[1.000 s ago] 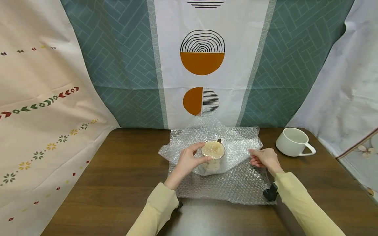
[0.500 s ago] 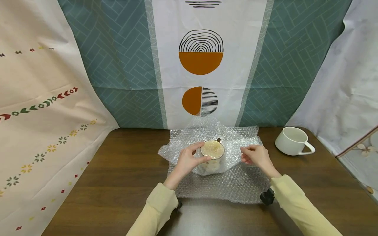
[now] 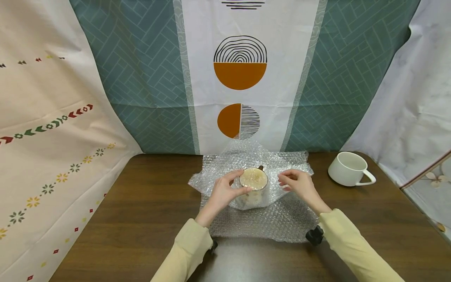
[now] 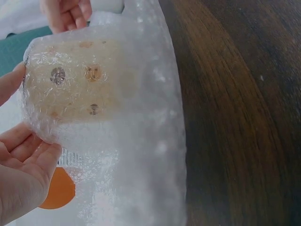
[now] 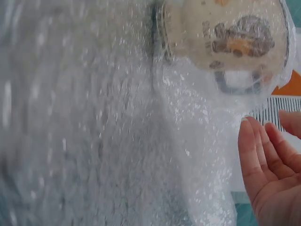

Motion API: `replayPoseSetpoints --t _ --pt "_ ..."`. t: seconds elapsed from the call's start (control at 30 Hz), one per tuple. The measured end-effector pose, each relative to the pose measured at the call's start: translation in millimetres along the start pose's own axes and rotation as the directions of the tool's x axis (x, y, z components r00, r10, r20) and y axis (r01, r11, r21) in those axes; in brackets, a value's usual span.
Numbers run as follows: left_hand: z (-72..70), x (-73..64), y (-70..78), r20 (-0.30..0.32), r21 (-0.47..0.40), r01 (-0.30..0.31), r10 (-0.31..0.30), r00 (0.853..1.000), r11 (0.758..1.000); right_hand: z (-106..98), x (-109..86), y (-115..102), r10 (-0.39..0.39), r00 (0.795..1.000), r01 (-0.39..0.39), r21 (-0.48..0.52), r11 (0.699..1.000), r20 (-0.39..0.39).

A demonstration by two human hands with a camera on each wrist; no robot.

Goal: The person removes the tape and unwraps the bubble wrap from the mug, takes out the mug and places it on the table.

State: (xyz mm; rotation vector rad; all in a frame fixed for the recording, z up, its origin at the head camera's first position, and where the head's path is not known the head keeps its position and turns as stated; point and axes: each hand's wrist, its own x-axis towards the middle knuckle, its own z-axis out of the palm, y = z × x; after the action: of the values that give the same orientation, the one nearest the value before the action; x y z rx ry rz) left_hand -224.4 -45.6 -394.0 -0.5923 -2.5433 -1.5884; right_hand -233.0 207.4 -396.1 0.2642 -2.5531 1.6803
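Note:
A cream mug (image 3: 253,179) with a dark rim and handle stands on a sheet of bubble wrap (image 3: 260,228), part of which is folded up over its front. Small brown and orange pictures on the mug (image 4: 70,84) show through the wrap in the left wrist view. My left hand (image 3: 222,192) grips the mug near its rim, thumb in front and fingers behind. To the right of the mug, my right hand (image 3: 300,185) is close over the wrap. Its fingers are lightly bent, with the thumb apart and nothing between them in the right wrist view.
A white mug (image 3: 347,170) stands at the back right of the brown wooden table (image 3: 148,219), handle toward the right. Patterned cloths hang behind the table and along both sides; the back cloth (image 3: 155,78) meets its far edge.
My right hand has moved left, from the right side of the wrap toward the cream mug. The left hand keeps its grip in the same place.

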Motion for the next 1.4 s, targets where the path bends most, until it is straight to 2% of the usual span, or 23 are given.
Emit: replayPoseSetpoints --t 0.13,0.27,0.4,0.63,0.97,1.1,1.2,1.4 --pt "0.2 0.2 -0.1 -0.002 -0.001 -0.002 0.002 1.0 1.0 5.7 -1.7 -4.3 -0.074 0.997 0.074 0.013 0.997 0.012" --pt "0.4 0.7 -0.3 -0.008 -0.004 -0.003 0.003 1.0 1.0 9.9 -1.7 -6.8 -0.164 0.986 0.164 0.013 0.986 0.036" --pt "0.6 1.0 -0.3 -0.013 -0.009 -0.003 0.002 1.0 1.0 13.0 0.3 -8.2 -0.19 0.979 0.191 -0.013 0.982 0.073" --pt "0.3 1.0 -1.2 -0.014 -0.011 -0.007 0.007 1.0 1.0 16.7 8.1 -12.3 -0.175 0.982 0.18 -0.068 0.981 0.074" --pt "-0.5 1.4 -1.3 -0.006 -0.01 0.004 -0.004 1.0 1.0 21.8 26.6 -14.6 -0.174 0.976 0.187 -0.088 0.978 0.132" --pt "-0.7 0.8 -1.2 0.0 -0.019 0.0 0.0 1.0 1.0 21.4 33.0 -11.8 -0.134 0.978 0.146 -0.061 0.987 0.161" --pt "-0.8 0.7 -1.2 0.003 -0.019 0.003 -0.003 1.0 1.0 20.2 37.3 -11.9 -0.075 0.978 0.086 -0.047 0.995 0.193" --pt "-0.9 0.7 -1.1 0.005 -0.027 0.002 -0.001 1.0 1.0 17.2 45.7 -17.8 -0.02 0.967 0.037 -0.062 0.997 0.253"
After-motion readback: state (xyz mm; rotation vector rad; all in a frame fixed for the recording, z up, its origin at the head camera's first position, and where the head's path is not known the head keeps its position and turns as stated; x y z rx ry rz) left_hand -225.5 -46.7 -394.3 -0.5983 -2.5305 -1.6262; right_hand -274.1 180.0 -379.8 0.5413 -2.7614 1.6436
